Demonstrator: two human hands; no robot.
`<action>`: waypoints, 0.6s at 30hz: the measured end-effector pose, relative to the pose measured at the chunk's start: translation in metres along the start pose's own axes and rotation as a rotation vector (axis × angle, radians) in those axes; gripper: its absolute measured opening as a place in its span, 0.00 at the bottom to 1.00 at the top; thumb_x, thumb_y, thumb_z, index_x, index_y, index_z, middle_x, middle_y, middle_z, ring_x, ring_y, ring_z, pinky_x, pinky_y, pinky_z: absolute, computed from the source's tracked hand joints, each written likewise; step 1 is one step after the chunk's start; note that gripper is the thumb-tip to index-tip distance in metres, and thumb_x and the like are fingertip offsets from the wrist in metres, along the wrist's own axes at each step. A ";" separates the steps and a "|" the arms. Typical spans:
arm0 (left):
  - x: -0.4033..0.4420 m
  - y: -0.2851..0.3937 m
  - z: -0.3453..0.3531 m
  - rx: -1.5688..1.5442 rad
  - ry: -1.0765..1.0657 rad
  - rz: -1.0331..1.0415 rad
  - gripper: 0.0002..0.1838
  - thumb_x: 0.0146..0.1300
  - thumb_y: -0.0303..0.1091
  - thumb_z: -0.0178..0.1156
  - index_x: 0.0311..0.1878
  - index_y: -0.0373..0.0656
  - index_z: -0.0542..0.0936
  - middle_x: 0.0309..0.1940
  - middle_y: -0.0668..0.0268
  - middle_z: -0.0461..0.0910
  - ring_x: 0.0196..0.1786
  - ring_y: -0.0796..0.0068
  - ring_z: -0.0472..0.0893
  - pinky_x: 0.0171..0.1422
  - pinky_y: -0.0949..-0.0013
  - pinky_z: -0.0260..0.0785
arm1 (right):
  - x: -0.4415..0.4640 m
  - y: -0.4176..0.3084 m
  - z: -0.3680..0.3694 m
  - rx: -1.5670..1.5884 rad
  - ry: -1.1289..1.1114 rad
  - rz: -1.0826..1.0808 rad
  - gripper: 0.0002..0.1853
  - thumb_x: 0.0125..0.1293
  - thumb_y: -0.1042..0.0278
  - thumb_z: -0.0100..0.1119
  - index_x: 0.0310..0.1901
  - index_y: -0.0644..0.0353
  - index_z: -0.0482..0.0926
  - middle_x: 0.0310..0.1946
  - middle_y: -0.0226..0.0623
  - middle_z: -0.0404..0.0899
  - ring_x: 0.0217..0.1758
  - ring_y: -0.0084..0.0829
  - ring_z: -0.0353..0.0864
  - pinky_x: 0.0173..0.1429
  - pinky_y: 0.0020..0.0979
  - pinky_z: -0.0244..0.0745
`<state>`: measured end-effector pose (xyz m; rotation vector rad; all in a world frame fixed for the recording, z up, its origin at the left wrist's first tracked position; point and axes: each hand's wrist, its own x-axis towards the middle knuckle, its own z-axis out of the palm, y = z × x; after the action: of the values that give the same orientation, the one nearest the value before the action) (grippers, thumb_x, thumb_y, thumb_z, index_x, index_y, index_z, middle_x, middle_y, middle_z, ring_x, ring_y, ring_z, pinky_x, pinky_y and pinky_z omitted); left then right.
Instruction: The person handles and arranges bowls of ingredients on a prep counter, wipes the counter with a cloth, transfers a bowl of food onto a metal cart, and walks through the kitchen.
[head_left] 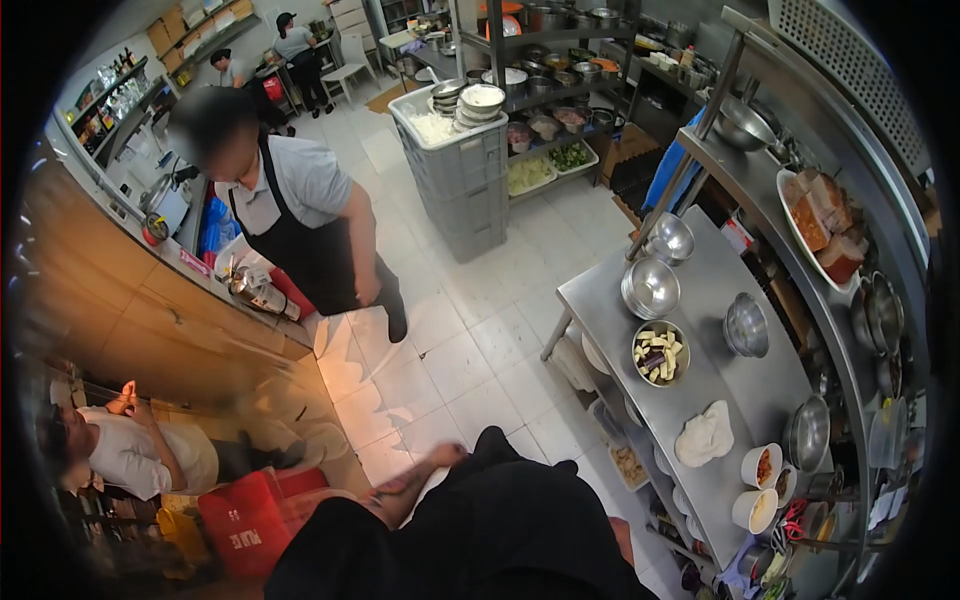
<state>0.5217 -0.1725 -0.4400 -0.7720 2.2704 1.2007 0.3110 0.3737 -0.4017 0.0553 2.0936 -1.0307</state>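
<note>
My left hand (447,455) hangs low in front of my dark clothing, above the pale tiled floor (470,380). It is small and blurred, so its fingers do not show clearly; I see nothing held in it. Of my right arm (622,540) only a strip of skin shows beside my body, and the hand is hidden. To my right stands a steel table (600,290) with a bowl of cut eggplant (660,355), stacked metal bowls (650,288), a crumpled white cloth (704,434) and white tubs of chopped food (755,510).
A person in a black apron (300,220) stands ahead on the left. Another person (150,450) is at lower left, near a red box (255,520). Grey stacked crates (455,190) stand ahead. Shelving (800,210) with a tray of meat (825,225) overhangs the table.
</note>
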 end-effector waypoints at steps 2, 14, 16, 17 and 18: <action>-0.016 -0.007 0.054 -0.125 0.099 -0.089 0.25 0.65 0.51 0.51 0.50 0.41 0.83 0.48 0.50 0.82 0.56 0.51 0.79 0.61 0.57 0.70 | -0.004 0.027 -0.008 -0.343 -0.022 -0.461 0.12 0.66 0.62 0.55 0.40 0.62 0.81 0.26 0.39 0.82 0.23 0.30 0.80 0.24 0.34 0.74; -0.033 -0.005 -0.052 0.128 0.101 -0.207 0.23 0.60 0.48 0.53 0.46 0.41 0.85 0.47 0.52 0.83 0.53 0.52 0.80 0.60 0.56 0.71 | -0.029 -0.079 -0.039 -0.226 -0.059 0.057 0.13 0.66 0.62 0.53 0.43 0.64 0.79 0.28 0.41 0.83 0.24 0.33 0.82 0.25 0.36 0.76; -0.026 0.001 -0.059 -0.038 0.274 -0.198 0.23 0.60 0.49 0.54 0.47 0.41 0.84 0.46 0.52 0.83 0.53 0.53 0.81 0.60 0.58 0.72 | -0.015 -0.077 -0.037 0.086 -0.015 0.278 0.15 0.66 0.62 0.53 0.46 0.64 0.77 0.29 0.44 0.84 0.24 0.35 0.83 0.25 0.37 0.77; -0.026 0.009 -0.058 -0.040 0.279 -0.195 0.23 0.60 0.49 0.54 0.47 0.41 0.84 0.46 0.52 0.83 0.53 0.53 0.81 0.60 0.58 0.72 | -0.011 -0.078 -0.037 0.085 -0.014 0.272 0.15 0.66 0.62 0.53 0.46 0.64 0.77 0.29 0.44 0.84 0.24 0.35 0.83 0.25 0.37 0.77; -0.026 0.017 -0.058 -0.053 0.273 -0.195 0.23 0.61 0.49 0.54 0.47 0.42 0.84 0.46 0.52 0.83 0.53 0.53 0.81 0.60 0.58 0.72 | -0.007 -0.079 -0.037 0.095 -0.011 0.295 0.15 0.66 0.61 0.53 0.47 0.64 0.76 0.29 0.45 0.84 0.24 0.35 0.83 0.25 0.37 0.78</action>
<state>0.5223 -0.2062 -0.3836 -1.2121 2.3159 1.1252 0.2641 0.3482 -0.3324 0.3932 1.9529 -0.9453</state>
